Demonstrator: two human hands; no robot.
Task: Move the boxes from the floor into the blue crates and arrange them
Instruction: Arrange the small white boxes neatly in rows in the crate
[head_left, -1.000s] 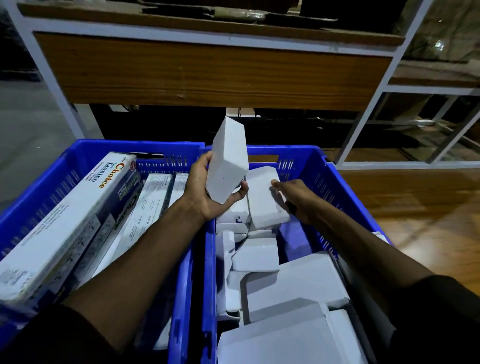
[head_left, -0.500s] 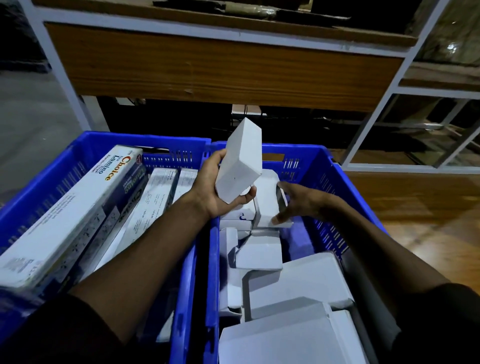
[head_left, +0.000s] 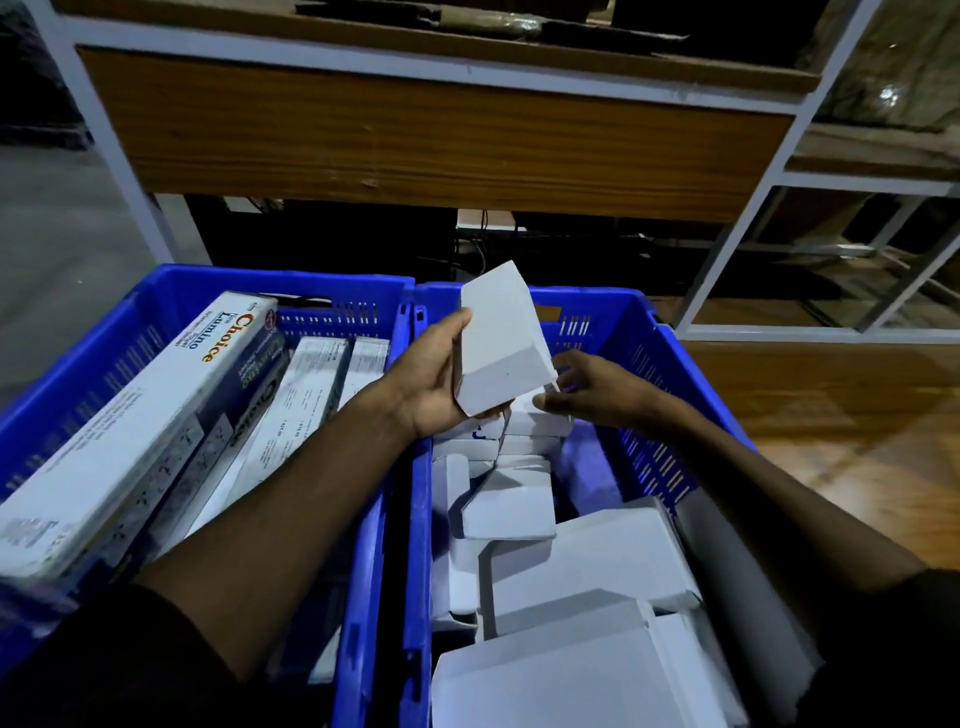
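Note:
Two blue crates stand side by side. The right crate (head_left: 670, 374) holds several plain white boxes in a loose pile. My left hand (head_left: 431, 379) grips a small white box (head_left: 501, 348), tilted, above the far end of that crate. My right hand (head_left: 587, 389) reaches under it and pinches the edge of another small white box (head_left: 535, 418) lying on the pile. The left crate (head_left: 104, 358) holds several long printed boxes, the nearest marked "Choice" (head_left: 156, 415), leaning on the left wall.
A wooden-fronted bench with a white metal frame (head_left: 436, 140) stands just beyond the crates. More white frame shelving (head_left: 852, 244) is at the right. Wooden floor (head_left: 857, 415) lies right of the crates, grey floor (head_left: 57, 249) to the left.
My left hand has tipped its white box further to the right and lower. My right hand has drawn in under that box, still on the second white box in the pile.

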